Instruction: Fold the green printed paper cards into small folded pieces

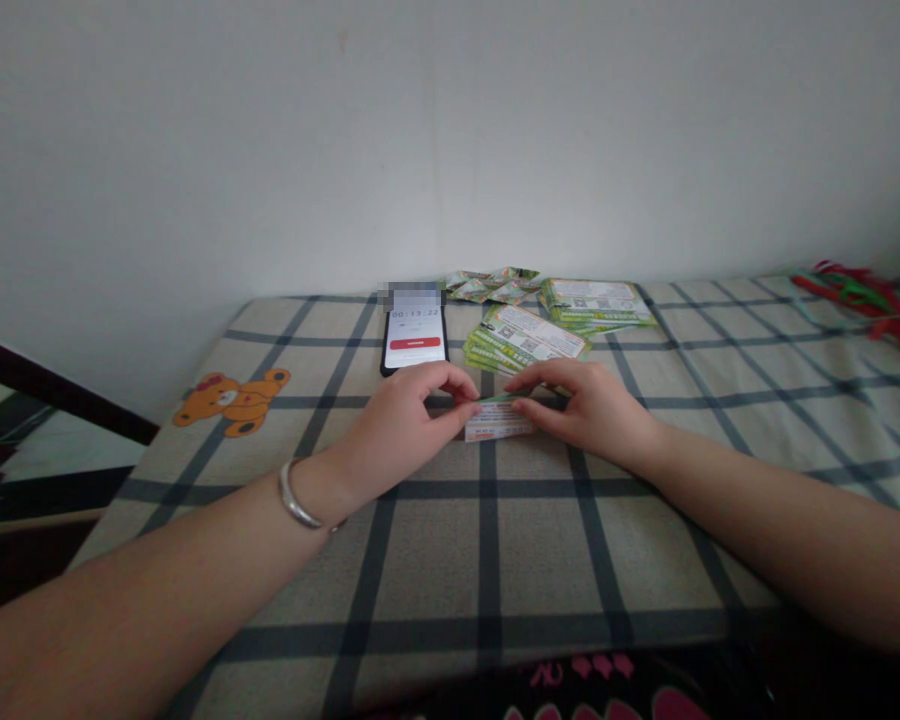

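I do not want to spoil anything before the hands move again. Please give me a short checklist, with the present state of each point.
1. The left hand and the right hand both pinch the paper slip: ok.
2. The slip's lower edge lies on the checked cloth: ok.
3. The slip's top edge is even: cannot tell, the fingers cover it.
4. The leaflet stack is apart from the right hand: cannot tell, very near.
5. The phone is uncovered, screen lit: ok.
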The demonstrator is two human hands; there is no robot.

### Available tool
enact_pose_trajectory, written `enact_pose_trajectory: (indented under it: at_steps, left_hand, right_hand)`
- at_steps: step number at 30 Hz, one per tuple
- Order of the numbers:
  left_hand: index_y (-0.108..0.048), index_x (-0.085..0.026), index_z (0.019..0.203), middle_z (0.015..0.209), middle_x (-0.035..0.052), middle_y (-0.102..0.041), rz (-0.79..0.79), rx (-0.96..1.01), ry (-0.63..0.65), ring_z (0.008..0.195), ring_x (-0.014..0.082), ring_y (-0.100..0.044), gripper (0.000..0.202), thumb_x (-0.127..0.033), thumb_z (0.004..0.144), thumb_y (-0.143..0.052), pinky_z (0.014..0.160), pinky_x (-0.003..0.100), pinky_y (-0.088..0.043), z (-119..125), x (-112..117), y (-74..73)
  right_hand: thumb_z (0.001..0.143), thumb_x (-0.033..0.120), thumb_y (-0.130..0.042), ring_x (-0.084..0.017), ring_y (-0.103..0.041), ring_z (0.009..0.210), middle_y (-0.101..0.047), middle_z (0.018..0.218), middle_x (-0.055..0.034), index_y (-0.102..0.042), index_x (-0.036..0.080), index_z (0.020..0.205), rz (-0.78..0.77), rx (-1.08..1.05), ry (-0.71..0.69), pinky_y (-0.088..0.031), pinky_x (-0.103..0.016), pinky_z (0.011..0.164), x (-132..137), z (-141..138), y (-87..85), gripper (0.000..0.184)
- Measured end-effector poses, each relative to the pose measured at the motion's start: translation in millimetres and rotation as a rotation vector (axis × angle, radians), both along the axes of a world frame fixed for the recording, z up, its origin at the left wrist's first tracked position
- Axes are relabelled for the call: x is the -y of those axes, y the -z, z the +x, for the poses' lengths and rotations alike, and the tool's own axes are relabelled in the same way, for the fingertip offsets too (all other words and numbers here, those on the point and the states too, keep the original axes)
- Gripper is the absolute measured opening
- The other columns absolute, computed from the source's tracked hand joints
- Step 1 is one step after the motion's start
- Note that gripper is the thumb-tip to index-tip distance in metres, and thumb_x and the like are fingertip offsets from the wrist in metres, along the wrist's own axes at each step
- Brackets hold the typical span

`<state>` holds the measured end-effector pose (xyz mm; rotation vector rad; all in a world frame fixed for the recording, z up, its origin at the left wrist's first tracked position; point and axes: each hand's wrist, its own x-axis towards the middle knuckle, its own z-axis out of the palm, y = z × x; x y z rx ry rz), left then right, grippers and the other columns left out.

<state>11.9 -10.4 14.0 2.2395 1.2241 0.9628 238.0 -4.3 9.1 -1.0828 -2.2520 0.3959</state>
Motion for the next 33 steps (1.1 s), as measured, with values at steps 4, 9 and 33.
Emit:
enact_pose_trajectory:
  at_steps: [4, 9, 33]
  left_hand:
    - [-0.063, -0.018, 0.080, 0.078, -0.0037, -0.066, 0.053, 0.027, 0.022, 0.072, 0.0103, -0.059, 0.007, -0.013, 0.078, -0.067, 0.071, 0.023, -0.047, -1.1, 1.5, 0.3]
    - [-0.062, -0.018, 0.081, 0.080, -0.0025, -0.065, 0.115, 0.031, 0.067, 0.073, 0.0099, -0.059, 0.006, -0.013, 0.079, -0.065, 0.071, 0.022, -0.048, -1.6, 1.4, 0.8]
    - [-0.066, -0.018, 0.086, 0.084, 0.0006, -0.069, 0.055, 0.079, 0.007, 0.077, 0.0124, -0.062, 0.006, -0.019, 0.081, -0.064, 0.072, 0.026, -0.051, -1.0, -0.6, 4.5]
  right_hand:
    - [0.084, 0.029, -0.065, -0.012, -0.061, 0.071, -0.071, 0.081, -0.0012, -0.070, 0.020, 0.091, 0.033, -0.027, -0.001, -0.046, -0.023, 0.063, 0.4, 0.0, 0.8, 0.013]
    - [0.083, 0.025, -0.065, -0.012, -0.060, 0.068, -0.069, 0.076, -0.0002, -0.070, 0.021, 0.086, -0.005, -0.100, -0.005, -0.045, -0.023, 0.061, 0.9, -1.9, 1.2, 0.007]
    - [0.081, 0.024, -0.069, -0.013, -0.062, 0.067, -0.071, 0.075, -0.0014, -0.071, 0.019, 0.082, -0.029, -0.256, 0.047, -0.047, -0.024, 0.061, 3.0, -5.1, 3.3, 0.005]
